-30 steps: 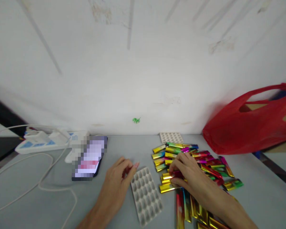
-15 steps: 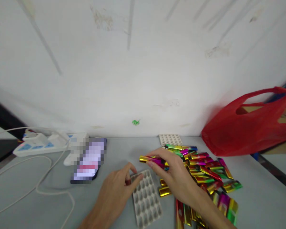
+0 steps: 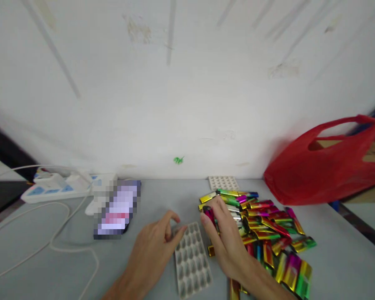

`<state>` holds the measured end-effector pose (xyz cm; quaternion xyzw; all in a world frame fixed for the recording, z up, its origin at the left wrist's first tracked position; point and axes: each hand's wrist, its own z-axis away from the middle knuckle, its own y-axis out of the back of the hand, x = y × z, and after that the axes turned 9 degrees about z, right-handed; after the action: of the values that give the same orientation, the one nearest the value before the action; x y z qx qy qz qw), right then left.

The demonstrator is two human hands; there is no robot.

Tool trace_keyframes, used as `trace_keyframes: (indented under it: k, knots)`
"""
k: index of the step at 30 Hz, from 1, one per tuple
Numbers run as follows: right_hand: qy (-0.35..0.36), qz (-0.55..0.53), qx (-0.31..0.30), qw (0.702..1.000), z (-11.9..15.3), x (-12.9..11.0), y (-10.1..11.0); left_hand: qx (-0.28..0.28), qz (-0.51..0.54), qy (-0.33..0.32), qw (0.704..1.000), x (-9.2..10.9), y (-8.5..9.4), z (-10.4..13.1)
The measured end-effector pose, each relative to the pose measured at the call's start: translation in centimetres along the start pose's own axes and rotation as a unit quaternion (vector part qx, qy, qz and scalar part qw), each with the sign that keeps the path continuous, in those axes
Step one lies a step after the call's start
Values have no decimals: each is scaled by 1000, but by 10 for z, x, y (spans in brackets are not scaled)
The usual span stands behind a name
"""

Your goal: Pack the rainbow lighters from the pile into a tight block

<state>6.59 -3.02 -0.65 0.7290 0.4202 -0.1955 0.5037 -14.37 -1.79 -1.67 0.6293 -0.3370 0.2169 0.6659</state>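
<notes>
At far left on the bench (image 3: pixel 168 196), a power strip (image 3: pixel 46 192) bears white plugs. Its white cable (image 3: pixel 81 249) loops loosely over the surface, apart from the hands. A phone (image 3: pixel 120 206) lies face up beside the strip, its screen lit.

The left hand (image 3: pixel 150 246) is at the upper left corner of the pale cavity tray (image 3: pixel 192 258). Thumb and forefinger are slightly parted, with nothing seen between them; they appear placed to steady the tray, though firm contact cannot be confirmed. The tray lies flat, slightly skewed, between the hands, its visible hollows unfilled.

The right hand (image 3: pixel 226 241) is closed on a dark red shiny piece (image 3: pixel 208 212), end showing, just right of the tray's top. That grip appears to leave the end exposed; the count held cannot be told.

A second tray (image 3: pixel 223 182) lies near the wall (image 3: pixel 187 104), behind the heap of metallic-coloured pieces (image 3: pixel 278 226). The heap overlaps at mixed angles, which may hamper clean separation, and the right hand covers part of it. At far right, a red bag (image 3: pixel 325 175) stands well apart from the trays.
</notes>
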Motion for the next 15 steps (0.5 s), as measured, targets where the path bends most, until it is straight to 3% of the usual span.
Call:
trace_keyframes:
  k: [3, 9, 12, 15]
  knots:
    - [-17, -21, -16, 1000, 5, -3, 2, 40, 23, -58, 997, -3, -1, 3]
    - [-158, -199, -57, 966, 5, -12, 1, 95, 74, -190, 974, -8, -1, 8]
    - [-178, -245, -83, 950, 1, -12, 3, 95, 98, -228, 964, -7, -1, 12]
    - [-174, -228, -105, 952, 4, -8, 5, 73, 152, -232, 958, -1, 1, 18]
